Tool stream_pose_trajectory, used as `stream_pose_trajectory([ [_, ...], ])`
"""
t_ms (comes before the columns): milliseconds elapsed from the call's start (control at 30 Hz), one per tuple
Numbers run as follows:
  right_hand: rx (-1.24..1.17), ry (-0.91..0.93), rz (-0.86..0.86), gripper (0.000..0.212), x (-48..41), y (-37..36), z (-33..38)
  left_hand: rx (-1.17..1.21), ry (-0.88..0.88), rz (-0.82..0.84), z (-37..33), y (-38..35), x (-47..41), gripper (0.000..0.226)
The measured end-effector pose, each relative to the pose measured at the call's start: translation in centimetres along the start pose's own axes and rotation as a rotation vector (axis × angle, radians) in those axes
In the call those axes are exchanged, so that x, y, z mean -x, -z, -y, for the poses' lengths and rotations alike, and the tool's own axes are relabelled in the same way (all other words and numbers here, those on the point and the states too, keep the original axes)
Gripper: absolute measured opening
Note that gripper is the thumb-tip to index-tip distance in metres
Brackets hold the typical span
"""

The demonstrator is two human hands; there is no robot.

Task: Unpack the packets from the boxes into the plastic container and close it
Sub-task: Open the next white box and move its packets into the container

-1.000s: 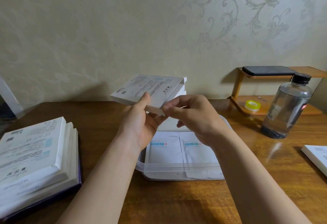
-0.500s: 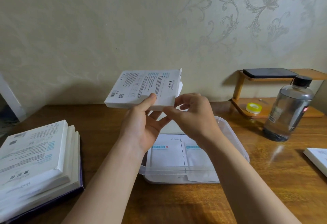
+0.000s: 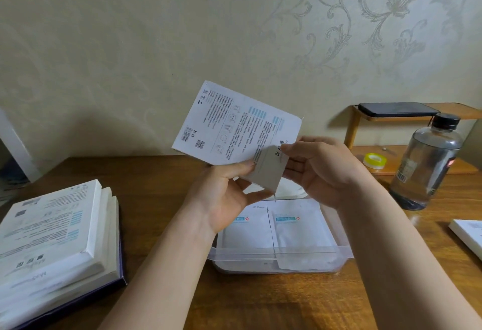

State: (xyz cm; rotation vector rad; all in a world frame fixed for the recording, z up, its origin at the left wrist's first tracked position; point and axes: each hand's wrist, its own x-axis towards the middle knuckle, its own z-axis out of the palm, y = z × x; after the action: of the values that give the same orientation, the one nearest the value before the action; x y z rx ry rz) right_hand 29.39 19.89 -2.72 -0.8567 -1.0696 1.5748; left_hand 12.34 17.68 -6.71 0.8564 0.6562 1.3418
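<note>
I hold a flat white printed box (image 3: 229, 126) tilted up above the clear plastic container (image 3: 276, 262). My left hand (image 3: 224, 196) grips the box at its lower edge. My right hand (image 3: 320, 170) pinches the box's end flap (image 3: 268, 170), which is folded open toward me. Inside the container lie white packets (image 3: 297, 228) with blue labels, side by side. A stack of several more white boxes (image 3: 49, 228) rests on the table at the left. The container's lid is not in view.
A clear bottle (image 3: 427, 168) with a black cap stands at the right. Behind it a wooden shelf (image 3: 417, 168) carries a phone (image 3: 396, 109) and a roll of tape (image 3: 373, 159). Another white box (image 3: 469, 235) lies at the right edge.
The box has tilted from nearly flat to steeply upright, printed face toward me. My right hand has pulled its end flap open.
</note>
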Motion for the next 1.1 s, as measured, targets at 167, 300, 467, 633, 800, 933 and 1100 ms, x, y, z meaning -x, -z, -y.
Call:
stream_pose_trajectory([
  [167,-0.033,-0.05,0.017,0.025,0.1,-0.1,-0.1,-0.025,0.034,0.002,0.1,-0.3,0.3,0.051],
  [300,-0.03,-0.019,-0.001,0.023,-0.1,-0.2,-0.2,0.011,0.057,-0.041,0.0,-0.1,0.3,0.05],
  [467,0.025,0.067,-0.083,0.018,0.0,0.1,0.2,0.059,0.051,-0.119,-1.2,0.9,-0.1,0.044],
  [633,0.13,0.141,-0.226,0.004,-0.3,1.0,0.3,-0.078,-0.068,-0.228,-3.6,3.3,0.2,0.059],
  [800,0.255,0.14,-0.237,0.022,-0.1,0.1,0.0,-0.359,-0.115,-0.162,-3.2,3.0,0.7,0.042],
  [933,0.198,0.147,-0.22,0.023,-0.2,-0.1,-0.1,-0.317,-0.137,-0.196,-2.8,3.5,0.3,0.041],
  [1100,0.234,0.104,-0.095,0.012,0.1,0.6,0.7,-0.273,-0.115,-0.201,-2.6,3.9,0.1,0.04],
])
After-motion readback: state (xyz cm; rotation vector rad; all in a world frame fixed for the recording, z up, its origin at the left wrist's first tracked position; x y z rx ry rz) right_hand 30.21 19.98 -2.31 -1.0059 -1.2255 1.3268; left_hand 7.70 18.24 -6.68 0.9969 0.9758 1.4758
